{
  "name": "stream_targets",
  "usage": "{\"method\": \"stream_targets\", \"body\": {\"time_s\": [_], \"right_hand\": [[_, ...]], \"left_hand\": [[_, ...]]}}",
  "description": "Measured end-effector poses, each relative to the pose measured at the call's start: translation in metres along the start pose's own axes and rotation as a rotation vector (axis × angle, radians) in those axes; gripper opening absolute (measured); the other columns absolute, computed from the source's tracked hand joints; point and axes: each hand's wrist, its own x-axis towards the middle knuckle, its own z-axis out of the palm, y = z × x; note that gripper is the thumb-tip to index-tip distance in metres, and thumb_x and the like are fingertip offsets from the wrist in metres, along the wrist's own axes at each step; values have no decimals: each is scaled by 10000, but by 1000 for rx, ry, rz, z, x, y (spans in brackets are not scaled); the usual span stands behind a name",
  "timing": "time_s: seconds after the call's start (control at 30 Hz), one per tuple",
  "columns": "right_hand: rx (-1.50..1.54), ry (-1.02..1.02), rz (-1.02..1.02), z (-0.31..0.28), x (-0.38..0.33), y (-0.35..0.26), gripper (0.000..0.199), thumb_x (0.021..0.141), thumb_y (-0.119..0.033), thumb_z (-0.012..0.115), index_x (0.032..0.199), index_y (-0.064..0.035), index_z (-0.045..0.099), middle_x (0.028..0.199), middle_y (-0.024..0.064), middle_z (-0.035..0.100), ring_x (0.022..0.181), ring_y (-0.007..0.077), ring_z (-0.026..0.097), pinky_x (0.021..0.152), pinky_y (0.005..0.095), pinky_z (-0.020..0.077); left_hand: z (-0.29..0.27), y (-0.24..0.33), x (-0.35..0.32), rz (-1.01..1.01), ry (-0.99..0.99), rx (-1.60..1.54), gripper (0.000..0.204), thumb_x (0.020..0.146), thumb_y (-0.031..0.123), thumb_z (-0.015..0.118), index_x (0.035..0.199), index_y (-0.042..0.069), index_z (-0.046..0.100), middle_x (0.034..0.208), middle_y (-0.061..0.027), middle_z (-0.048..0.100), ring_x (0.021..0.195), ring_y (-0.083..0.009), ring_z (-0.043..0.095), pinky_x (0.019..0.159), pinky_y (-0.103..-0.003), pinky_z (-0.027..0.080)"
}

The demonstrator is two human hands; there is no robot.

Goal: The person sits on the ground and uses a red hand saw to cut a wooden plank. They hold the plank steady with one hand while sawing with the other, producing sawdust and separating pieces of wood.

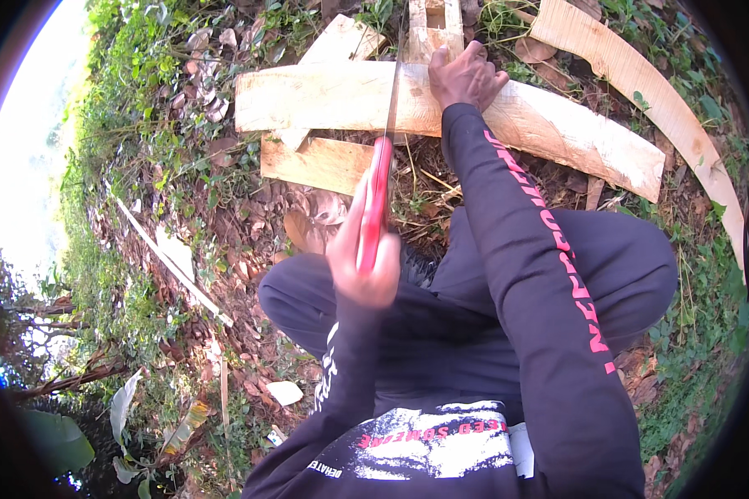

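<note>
My left hand, a little smeared by motion, is wrapped round the red handle of a handsaw. The saw's thin blade runs away from me across a long pale wooden plank, left of my other hand. Its far end leaves the top of the view. My right hand presses on the plank's far edge with bent fingers, gripping it beside a slotted wooden piece. Beneath the plank's left part lie a slanting board and a shorter board.
A curved wooden strip lies at the right. My bent legs are close below the plank. Leaves and green plants cover the ground, with a thin pale stick and a white scrap at the left.
</note>
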Motion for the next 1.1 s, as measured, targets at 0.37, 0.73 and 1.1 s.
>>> {"method": "stream_targets", "body": {"time_s": [0.37, 0.73, 1.1], "right_hand": [[16, -41, -11, 1, -14, -3, 631, 917, -476, 468, 1302, 22, 507, 953, 183, 727, 930, 285, 669, 1005, 452, 319], [32, 16, -41, -3, -7, -6, 576, 922, -449, 459, 1263, 15, 495, 914, 174, 711, 905, 281, 665, 962, 441, 327], [15, 90, -53, -3, 0, 0, 539, 901, -400, 486, 1246, 14, 479, 909, 171, 709, 897, 277, 666, 961, 454, 336]], "left_hand": [[4, -8, 15, -45, 33, 1, 533, 819, -60, 493, 1348, -79, 556, 845, -48, 623, 636, -67, 500, 610, -208, 415], [19, -15, 57, 86, 129, -89, 393, 851, -21, 510, 1223, -62, 631, 683, 3, 584, 533, -51, 483, 495, -199, 385], [11, -5, 14, 36, 19, 41, 612, 763, -65, 509, 1374, -76, 534, 1111, -182, 701, 860, -136, 668, 764, -237, 507]]}}
